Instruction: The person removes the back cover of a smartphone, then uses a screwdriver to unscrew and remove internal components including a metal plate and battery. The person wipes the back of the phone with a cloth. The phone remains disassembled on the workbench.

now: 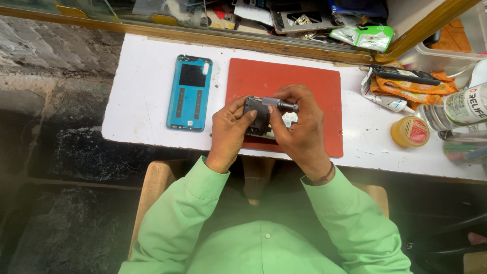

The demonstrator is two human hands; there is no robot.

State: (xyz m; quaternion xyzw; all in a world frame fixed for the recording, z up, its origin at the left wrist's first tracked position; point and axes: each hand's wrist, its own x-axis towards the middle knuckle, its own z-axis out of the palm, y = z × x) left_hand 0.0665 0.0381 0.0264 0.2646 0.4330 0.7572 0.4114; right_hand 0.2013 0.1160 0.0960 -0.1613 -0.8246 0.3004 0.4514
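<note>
your left hand [229, 129] is curled around the left end of a dark opened phone [257, 121], thumb on top and fingers wrapped under it, so it has a firm hold of the body. your right hand [299, 127] is closed on a small metal-handled screwdriver [280, 104], pinched between thumb and fingertips, with the tool lying roughly level across the top edge of the phone and its tip pointing toward your left hand. the right hand also covers the right part of the phone, so how much of the phone it supports cannot be told.

the phone sits just above the near part of a red mat [264, 81], which lies flat on the white table [142, 86]. to the left of the mat, apart from your hands, a blue phone back cover [190, 92] lies inner side up on the table. off to the right, well away from your hands, stand a small yellow round tin [410, 131] with a red label, a clear bottle [459, 109] on its side, and a black remote-like handset [405, 75] resting on orange packets [406, 89]. beyond the table's far edge, a tray of parts and a green packet [368, 35] are piled. your sleeves are light green.
</note>
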